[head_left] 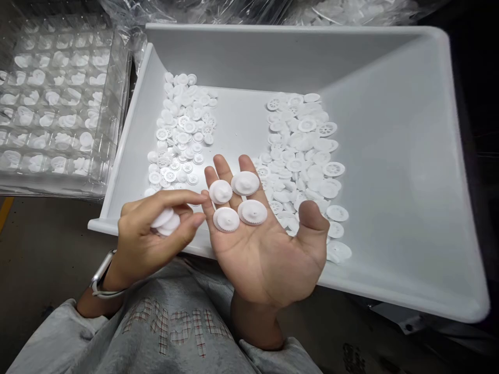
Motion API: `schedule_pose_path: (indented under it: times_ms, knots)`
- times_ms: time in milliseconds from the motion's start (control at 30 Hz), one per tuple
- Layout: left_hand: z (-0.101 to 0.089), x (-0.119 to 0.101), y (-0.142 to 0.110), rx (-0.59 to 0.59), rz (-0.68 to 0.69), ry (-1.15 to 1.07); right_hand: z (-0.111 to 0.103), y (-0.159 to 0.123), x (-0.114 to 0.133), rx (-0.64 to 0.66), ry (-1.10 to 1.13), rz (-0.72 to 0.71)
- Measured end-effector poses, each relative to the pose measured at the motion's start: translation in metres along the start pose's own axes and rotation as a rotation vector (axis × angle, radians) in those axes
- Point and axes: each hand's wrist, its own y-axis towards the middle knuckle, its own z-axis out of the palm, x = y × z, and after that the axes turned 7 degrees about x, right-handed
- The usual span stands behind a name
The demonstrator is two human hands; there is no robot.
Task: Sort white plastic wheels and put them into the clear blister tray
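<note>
My right hand (268, 254) is turned palm up, its fingers stretched out and its thumb held apart. Several white plastic gears (252, 212) with toothed rims and small raised hubs rest on its fingers in two rows. On the left, my left hand (146, 236) is curled around a few white plastic discs (167, 221), which look like the same gears. Its index fingertip and thumb reach the edge of the right hand's fingers, with a small gap between them. Both hands are above the front edge of a grey plastic bin.
The grey bin (405, 171) holds a left pile of smaller white gears (183, 124) and a right pile of larger gears (300, 156). Left of it stands a clear compartment tray (105, 124) with white parts in its cells. Clear plastic wrap (202, 13) lies behind the bin.
</note>
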Motion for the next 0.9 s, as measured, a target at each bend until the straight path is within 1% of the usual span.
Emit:
schedule_pose_path:
  times_ms: [67, 133, 300, 367, 467, 533, 600, 667, 767, 900]
  knots:
    - [-0.001, 0.001, -0.001, -0.042, -0.050, -0.074, 0.000, 0.000, 0.000, -0.003, -0.016, 0.007]
    - [-0.002, 0.005, -0.001, -0.058, -0.084, -0.135, 0.000, 0.001, 0.000, -0.009, -0.026, 0.015]
    - [-0.004, 0.016, 0.000, -0.010, -0.130, -0.104, 0.000, 0.002, -0.001, -0.033, -0.014, 0.003]
    - [-0.005, 0.016, 0.001, 0.004, -0.138, -0.114, 0.000, 0.002, -0.002, -0.045, -0.032, -0.009]
    - [-0.005, 0.010, 0.002, 0.029, -0.154, -0.133, 0.000, 0.002, -0.003, -0.060, -0.057, -0.025]
    - [-0.004, 0.006, 0.003, 0.048, -0.124, -0.105, 0.001, 0.002, -0.004, -0.067, -0.073, -0.028]
    - [-0.002, 0.003, 0.003, 0.082, -0.058, -0.084, 0.001, 0.001, -0.004, -0.068, -0.089, -0.023]
    - [0.000, 0.003, 0.003, 0.130, 0.016, -0.104, 0.001, 0.001, -0.004, -0.056, -0.101, -0.010]
    - [0.002, 0.007, 0.002, 0.190, 0.090, -0.140, -0.001, 0.001, -0.003, -0.011, -0.120, 0.008]
    - [0.003, 0.010, 0.002, 0.248, 0.114, -0.145, -0.003, 0.001, -0.004, 0.030, -0.141, -0.003]
